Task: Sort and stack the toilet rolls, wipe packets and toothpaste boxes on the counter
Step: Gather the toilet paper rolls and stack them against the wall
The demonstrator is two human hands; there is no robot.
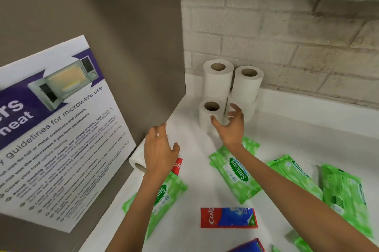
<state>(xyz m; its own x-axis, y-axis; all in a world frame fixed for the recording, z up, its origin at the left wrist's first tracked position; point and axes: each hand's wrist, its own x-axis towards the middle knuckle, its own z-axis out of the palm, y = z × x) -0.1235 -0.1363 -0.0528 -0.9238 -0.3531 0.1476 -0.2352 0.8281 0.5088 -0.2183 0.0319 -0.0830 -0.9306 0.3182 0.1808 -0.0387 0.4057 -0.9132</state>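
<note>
Several white toilet rolls [217,81] stand stacked in the back corner of the white counter [287,126]. My right hand [230,126] hovers open just in front of the lowest front roll [208,116], holding nothing. My left hand [159,151] lies over a toilet roll on its side [136,160] by the left wall, fingers curled on it. Green wipe packets [235,171] lie scattered across the counter. A red and blue toothpaste box [228,218] lies near the front, and another toothpaste box [177,166] shows beside my left hand.
A grey panel with a microwave guidelines poster [61,138] forms the left wall. A white brick wall [276,36] backs the counter. More green wipe packets [344,196] lie at the right, and a blue box corner [249,247] shows at the bottom edge.
</note>
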